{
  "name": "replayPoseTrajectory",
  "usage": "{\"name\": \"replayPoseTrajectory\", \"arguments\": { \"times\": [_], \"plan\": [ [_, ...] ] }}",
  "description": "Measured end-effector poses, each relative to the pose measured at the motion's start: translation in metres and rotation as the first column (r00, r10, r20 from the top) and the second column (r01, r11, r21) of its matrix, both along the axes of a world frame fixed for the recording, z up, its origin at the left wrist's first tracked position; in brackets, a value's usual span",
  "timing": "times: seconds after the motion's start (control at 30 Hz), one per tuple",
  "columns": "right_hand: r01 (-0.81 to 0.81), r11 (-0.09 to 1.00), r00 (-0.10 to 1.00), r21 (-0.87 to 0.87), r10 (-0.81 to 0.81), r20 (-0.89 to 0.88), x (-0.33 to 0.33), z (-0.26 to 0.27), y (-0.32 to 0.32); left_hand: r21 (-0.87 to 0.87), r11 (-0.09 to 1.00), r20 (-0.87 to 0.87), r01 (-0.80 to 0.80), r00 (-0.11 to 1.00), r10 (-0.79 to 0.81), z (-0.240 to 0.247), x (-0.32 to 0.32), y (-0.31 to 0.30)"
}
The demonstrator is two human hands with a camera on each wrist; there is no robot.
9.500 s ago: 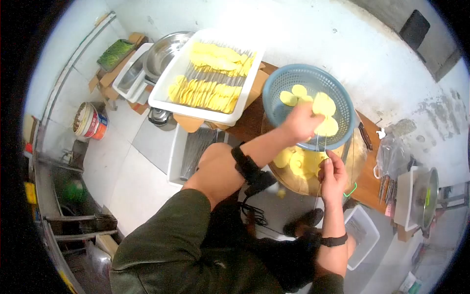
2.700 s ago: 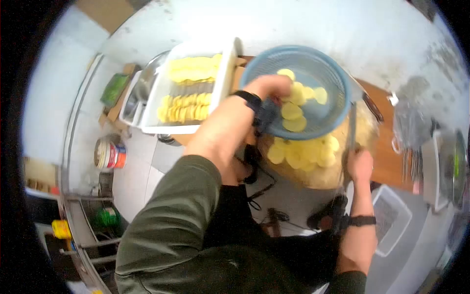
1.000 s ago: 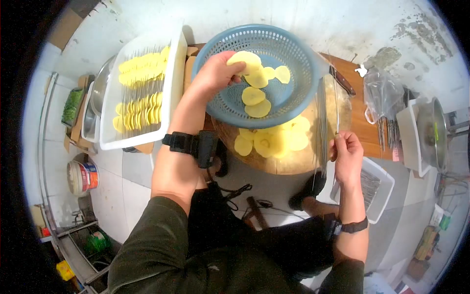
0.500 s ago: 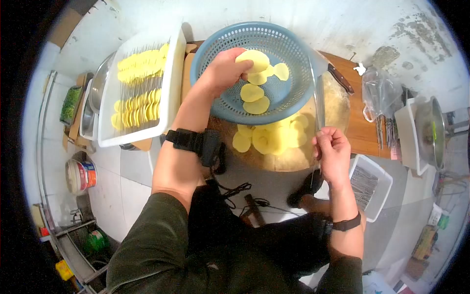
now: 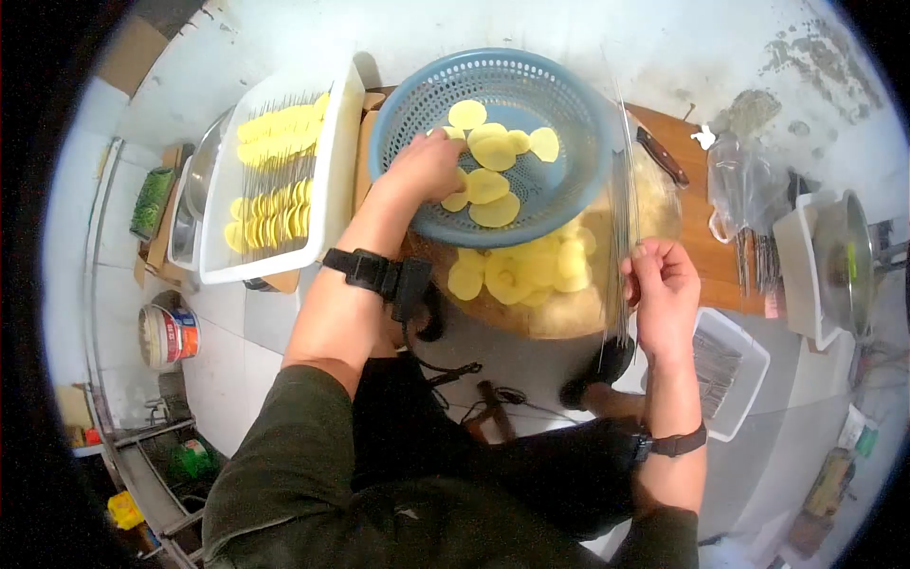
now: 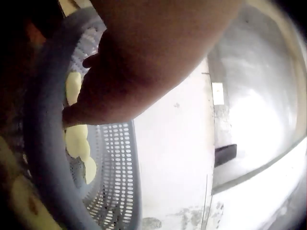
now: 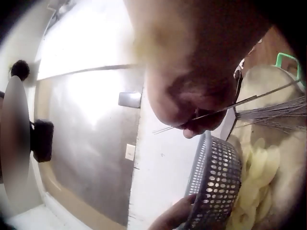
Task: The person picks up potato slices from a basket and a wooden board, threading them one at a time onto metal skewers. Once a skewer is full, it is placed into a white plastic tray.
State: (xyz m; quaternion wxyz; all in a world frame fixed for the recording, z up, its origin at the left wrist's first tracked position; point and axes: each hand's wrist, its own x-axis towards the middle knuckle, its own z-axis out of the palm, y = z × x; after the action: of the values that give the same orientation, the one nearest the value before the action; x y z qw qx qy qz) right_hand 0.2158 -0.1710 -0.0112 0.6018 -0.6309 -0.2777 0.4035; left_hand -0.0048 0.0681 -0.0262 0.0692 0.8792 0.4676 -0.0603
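Note:
The left hand [image 5: 427, 169] reaches into the blue perforated basket [image 5: 580, 194], its fingers touching yellow slices; further slices [image 5: 495, 211] lie beside it. In the left wrist view, the hand [image 6: 108, 91] has its fingers apart over the slices [image 6: 79, 143]. Right of the basket, the right hand [image 5: 665, 289] pinches thin metal skewers between thumb and fingers. In the right wrist view, the skewers [image 7: 244, 101] cross the right hand [image 7: 192, 103]. A skewer bundle [image 5: 621, 213] lies on the round board [image 5: 569, 318], near a pile of slices [image 5: 521, 275].
A white tray [image 5: 330, 204] of skewered slices stands left of the basket. The knife [image 5: 662, 156] lies beyond the board. To the right are a plastic bag [image 5: 739, 180], more skewers [image 5: 758, 261] and a metal bowl [image 5: 848, 261]. A white bin [image 5: 744, 379] stands lower right.
The left hand has let go of the slice it held up and moved lower into the basket. The right hand, still pinching skewers, has shifted slightly right since half a second ago.

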Motion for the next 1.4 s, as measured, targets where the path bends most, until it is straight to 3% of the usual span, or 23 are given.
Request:
{"name": "replayPoseTrajectory", "arguments": {
  "times": [0.03, 0.1, 0.13, 0.2, 0.27, 0.37, 0.4, 0.5, 0.57, 0.6, 0.67, 0.73, 0.8, 0.93, 1.0, 1.03, 1.07, 1.13, 1.17, 1.23, 1.3, 1.37, 1.4],
  "plan": [
    [0.001, 1.0, 1.0, 0.021, -0.001, 0.001, 0.001, 0.003, 0.0, -0.003, 1.0, -0.01, 0.002, 1.0, -0.002, -0.003, 0.005, 0.002],
    [-0.008, 0.999, 1.0, 0.041, 0.008, -0.007, 0.004, 0.005, 0.002, -0.237, 0.94, 0.061, 0.247, 0.969, -0.239, -0.01, 0.025, 0.011],
    [-0.015, 0.998, 1.0, 0.064, 0.016, -0.007, 0.006, 0.005, 0.002, -0.234, 0.94, 0.055, 0.249, 0.969, -0.243, -0.012, 0.034, 0.009],
    [0.001, 0.998, 1.0, 0.065, 0.0, -0.011, 0.008, 0.006, -0.001, -0.275, 0.882, -0.184, 0.384, 0.879, -0.44, -0.016, 0.049, 0.005],
    [0.022, 0.998, 1.0, 0.066, -0.021, -0.014, 0.013, 0.007, -0.005, -0.204, 0.888, -0.244, 0.412, 0.857, -0.454, -0.022, 0.054, 0.009],
    [0.07, 0.994, 0.997, 0.084, -0.069, -0.017, 0.02, 0.008, -0.015, -0.243, 0.931, -0.418, 0.274, 0.836, -0.355, -0.005, 0.056, 0.036],
    [0.082, 0.993, 0.996, 0.087, -0.08, -0.024, 0.022, 0.011, -0.017, -0.201, 0.943, -0.31, 0.264, 0.896, -0.317, 0.001, 0.057, 0.04],
    [0.086, 0.991, 0.996, 0.104, -0.084, -0.024, 0.024, 0.01, -0.017, -0.271, 0.91, -0.276, 0.314, 0.88, -0.386, 0.003, 0.066, 0.04],
    [0.083, 0.993, 0.996, 0.083, -0.085, 0.028, 0.027, 0.008, -0.018, -0.384, 0.763, -0.079, 0.521, 0.804, -0.589, -0.007, 0.067, 0.033],
    [0.08, 0.993, 0.996, 0.085, -0.083, 0.027, 0.027, 0.008, -0.018, -0.382, 0.765, -0.081, 0.518, 0.806, -0.587, -0.012, 0.07, 0.027],
    [0.066, 0.995, 0.996, 0.07, -0.07, 0.05, 0.028, 0.006, -0.017, -0.361, 0.699, -0.226, 0.617, 0.669, -0.708, -0.026, 0.073, 0.016],
    [0.065, 0.997, 0.996, 0.048, -0.068, 0.062, 0.028, 0.006, -0.016, -0.383, 0.712, -0.231, 0.588, 0.686, -0.69, -0.027, 0.072, 0.02],
    [0.061, 0.998, 0.995, 0.027, -0.062, 0.076, 0.028, 0.004, -0.015, -0.491, 0.782, -0.216, 0.384, 0.816, -0.537, -0.025, 0.071, 0.028],
    [0.052, 0.996, 0.998, 0.069, -0.055, 0.038, 0.025, 0.001, -0.014, -0.404, 0.801, -0.02, 0.443, 0.871, -0.491, -0.016, 0.051, 0.043],
    [0.059, 0.994, 0.998, 0.094, -0.061, 0.024, 0.023, 0.001, -0.014, -0.413, 0.857, 0.113, 0.308, 0.951, -0.287, 0.002, 0.044, 0.045],
    [0.047, 0.996, 0.999, 0.077, -0.049, 0.015, 0.023, 0.001, -0.014, -0.515, 0.837, 0.103, 0.188, 0.982, -0.157, 0.019, 0.042, 0.039],
    [0.034, 0.998, 0.999, 0.061, -0.035, 0.005, 0.022, 0.002, -0.014, -0.505, 0.842, 0.104, 0.191, 0.982, -0.16, 0.024, 0.038, 0.034],
    [0.032, 0.997, 0.999, 0.066, -0.032, 0.002, 0.016, 0.008, -0.012, -0.61, 0.78, 0.439, 0.141, 0.879, 0.185, 0.031, 0.026, 0.026],
    [0.039, 0.997, 0.999, 0.069, -0.039, -0.008, 0.014, 0.008, -0.011, -0.67, 0.73, 0.495, 0.135, 0.814, 0.303, 0.032, 0.021, 0.023],
    [0.041, 0.997, 0.999, 0.071, -0.04, -0.016, 0.012, 0.008, -0.012, -0.653, 0.748, 0.522, 0.12, 0.787, 0.33, 0.03, 0.013, 0.022],
    [0.013, 1.0, 0.994, 0.024, -0.016, 0.109, 0.012, 0.007, -0.012, -0.641, 0.761, 0.543, 0.102, 0.76, 0.356, 0.027, 0.002, 0.027],
    [0.015, 0.999, 0.995, 0.028, -0.018, 0.1, 0.011, 0.006, -0.012, -0.572, 0.803, 0.36, 0.167, 0.931, 0.063, 0.023, -0.004, 0.047],
    [0.019, 0.999, 0.996, 0.031, -0.021, 0.091, 0.011, 0.006, -0.012, -0.573, 0.802, 0.359, 0.169, 0.931, 0.061, 0.019, -0.003, 0.055]
  ]
}}
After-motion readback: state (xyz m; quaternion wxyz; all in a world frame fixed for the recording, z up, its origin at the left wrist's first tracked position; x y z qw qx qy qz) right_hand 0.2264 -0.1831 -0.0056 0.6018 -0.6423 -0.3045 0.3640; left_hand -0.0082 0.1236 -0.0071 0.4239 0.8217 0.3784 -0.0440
